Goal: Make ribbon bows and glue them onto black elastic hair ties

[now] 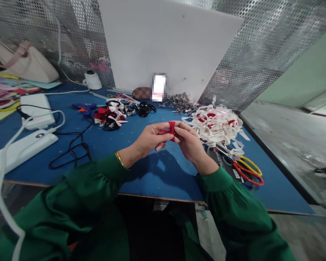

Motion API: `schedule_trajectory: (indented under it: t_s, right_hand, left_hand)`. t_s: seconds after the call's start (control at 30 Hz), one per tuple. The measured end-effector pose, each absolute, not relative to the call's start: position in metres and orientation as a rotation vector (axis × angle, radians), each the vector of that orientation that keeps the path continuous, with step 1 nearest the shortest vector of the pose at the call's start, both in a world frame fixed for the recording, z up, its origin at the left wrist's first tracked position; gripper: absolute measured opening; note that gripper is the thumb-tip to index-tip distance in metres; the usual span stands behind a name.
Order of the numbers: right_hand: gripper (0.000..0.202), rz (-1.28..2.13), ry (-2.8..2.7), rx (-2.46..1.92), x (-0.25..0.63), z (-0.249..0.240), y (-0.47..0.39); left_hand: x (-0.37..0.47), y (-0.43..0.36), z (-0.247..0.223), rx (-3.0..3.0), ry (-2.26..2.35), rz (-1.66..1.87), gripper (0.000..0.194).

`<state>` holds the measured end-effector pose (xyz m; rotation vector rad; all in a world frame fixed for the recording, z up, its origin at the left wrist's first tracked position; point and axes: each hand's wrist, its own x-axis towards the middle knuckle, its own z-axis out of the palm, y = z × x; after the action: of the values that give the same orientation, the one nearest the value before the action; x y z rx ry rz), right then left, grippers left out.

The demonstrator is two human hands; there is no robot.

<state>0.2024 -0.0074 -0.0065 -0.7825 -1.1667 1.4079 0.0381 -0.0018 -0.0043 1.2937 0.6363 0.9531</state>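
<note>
Both hands meet above the middle of the blue table, pinching one small piece of red ribbon (pixel 172 131) that looks gathered like a bow. My left hand (pixel 154 137) grips its left side between thumb and fingers. On the other side, my right hand (pixel 188 140) has its thumb and fingertips closed on the ribbon. Fingers cover part of the piece, so its full shape is hidden. To the right lies a heap of white and red ribbon strips (pixel 216 123). Left of the hands sits a cluster of red, white and black hair ties (pixel 110 115).
Scissors (pixel 248 170) with red and yellow handles lie at the right on a dark package. A blue glue gun (pixel 84 107) with a black cable (pixel 80 145) rests at the left, near a white power strip (pixel 23 150). A phone (pixel 159 87) stands against the white board (pixel 168 43).
</note>
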Motion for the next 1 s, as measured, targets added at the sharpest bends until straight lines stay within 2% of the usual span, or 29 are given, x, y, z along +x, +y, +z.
schedule_trajectory:
  t_s: [0.17, 0.33, 0.67, 1.0]
  right_hand:
    - [0.035, 1.531, -1.194, -0.687, 0.204, -0.009, -0.004]
    - [0.015, 1.518, -1.175, -0.684, 0.203, -0.015, -0.002]
    - [0.030, 1.624, -1.097, -0.702, 0.202, -0.020, -0.002]
    - [0.022, 1.598, -1.103, -0.664, 0.196, -0.020, -0.008]
  left_hand:
    - [0.036, 0.000, -0.003, 1.166, 0.593, 0.975, 0.051]
    - [0.035, -0.002, 0.004, 1.138, 0.600, 0.960, 0.053]
    - [0.034, -0.004, 0.004, 1.061, 0.545, 0.929, 0.055]
    - [0.034, -0.004, 0.000, 1.048, 0.510, 0.901, 0.053]
